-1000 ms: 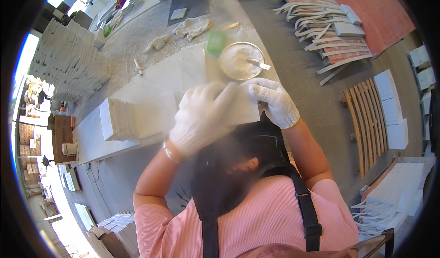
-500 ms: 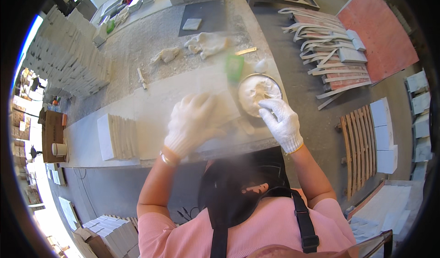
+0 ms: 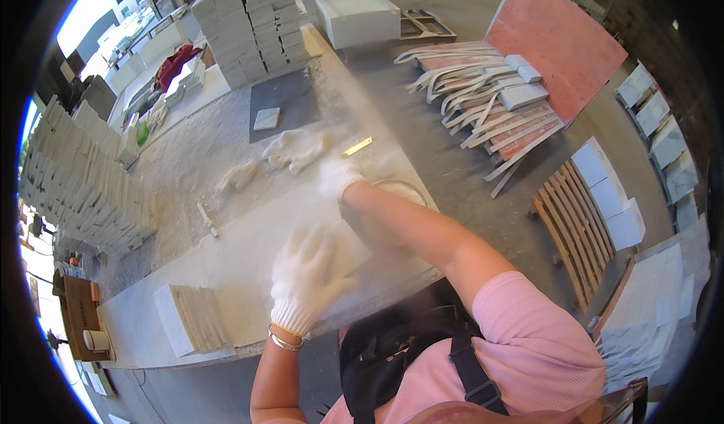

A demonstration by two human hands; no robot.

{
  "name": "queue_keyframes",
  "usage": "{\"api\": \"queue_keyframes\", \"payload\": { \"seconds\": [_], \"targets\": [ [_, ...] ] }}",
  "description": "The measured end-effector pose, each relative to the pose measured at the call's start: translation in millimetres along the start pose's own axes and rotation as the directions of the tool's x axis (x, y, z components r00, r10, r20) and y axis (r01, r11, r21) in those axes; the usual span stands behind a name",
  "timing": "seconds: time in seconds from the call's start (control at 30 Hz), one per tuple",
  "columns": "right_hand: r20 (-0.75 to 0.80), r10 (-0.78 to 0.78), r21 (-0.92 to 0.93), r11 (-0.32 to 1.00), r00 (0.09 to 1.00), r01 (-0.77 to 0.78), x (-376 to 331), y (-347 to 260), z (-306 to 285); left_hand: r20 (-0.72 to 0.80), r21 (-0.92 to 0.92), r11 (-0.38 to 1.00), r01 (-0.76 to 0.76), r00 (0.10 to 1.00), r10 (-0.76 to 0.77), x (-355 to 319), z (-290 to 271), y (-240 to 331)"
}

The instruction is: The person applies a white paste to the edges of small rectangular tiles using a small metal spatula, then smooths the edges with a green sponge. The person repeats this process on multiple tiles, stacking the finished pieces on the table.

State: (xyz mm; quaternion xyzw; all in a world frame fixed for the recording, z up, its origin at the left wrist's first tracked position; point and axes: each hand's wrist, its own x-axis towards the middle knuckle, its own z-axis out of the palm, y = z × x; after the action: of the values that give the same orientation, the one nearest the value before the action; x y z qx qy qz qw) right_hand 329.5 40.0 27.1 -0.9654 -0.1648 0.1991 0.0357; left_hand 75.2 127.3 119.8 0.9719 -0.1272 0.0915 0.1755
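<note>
Now the long table (image 3: 173, 160), dusted white, fills the middle of the view, and it sits lower in the picture than half a second ago. On its left stand heaped slabs (image 3: 90, 183), and at the near edge a row of white tiles (image 3: 196, 322) leans upright. The main change is in the right forearm (image 3: 415, 220): it has swung across the bowl (image 3: 404, 183), which sits toward the table's right edge, its far rim showing beyond the arm. For the work, this means the right fingers are past the bowl rather than at its near side, and the two hands are split between separate spots. The left hand (image 3: 305, 277) remains over the pale board (image 3: 234, 247), fingers spread and thumb out, pinching nothing; whether it touches the board cannot be told. The right hand (image 3: 337, 177) is blurred in haze, so its grip, and anything beneath it, cannot be made out. Just beyond lie a crumpled glove (image 3: 296, 151) and, smallest, a yellow strip (image 3: 358, 146).
</note>
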Motion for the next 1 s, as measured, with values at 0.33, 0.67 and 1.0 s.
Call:
{"api": "queue_keyframes", "payload": {
  "seconds": [0.33, 0.67, 1.0],
  "targets": [
    [-0.566, -0.25, 0.81, 0.007, 0.786, 0.586, -165.2, 75.7, -69.1, 0.011, -0.013, 0.999, -0.041, 0.999, 0.041, -2.3, 0.7, 6.3],
    [-0.526, -0.122, 0.817, 0.203, 0.842, 0.54, -252.8, 93.8, 13.6, -0.004, -0.104, 0.995, -0.005, 1.0, 0.005, -2.1, 1.5, 11.4],
    [-0.552, -0.157, 0.628, 0.568, 0.819, 0.533, -240.9, 64.1, 4.3, -0.009, -0.146, 0.988, 0.041, 0.999, -0.043, -3.8, 4.2, 13.0]
  ]
}}
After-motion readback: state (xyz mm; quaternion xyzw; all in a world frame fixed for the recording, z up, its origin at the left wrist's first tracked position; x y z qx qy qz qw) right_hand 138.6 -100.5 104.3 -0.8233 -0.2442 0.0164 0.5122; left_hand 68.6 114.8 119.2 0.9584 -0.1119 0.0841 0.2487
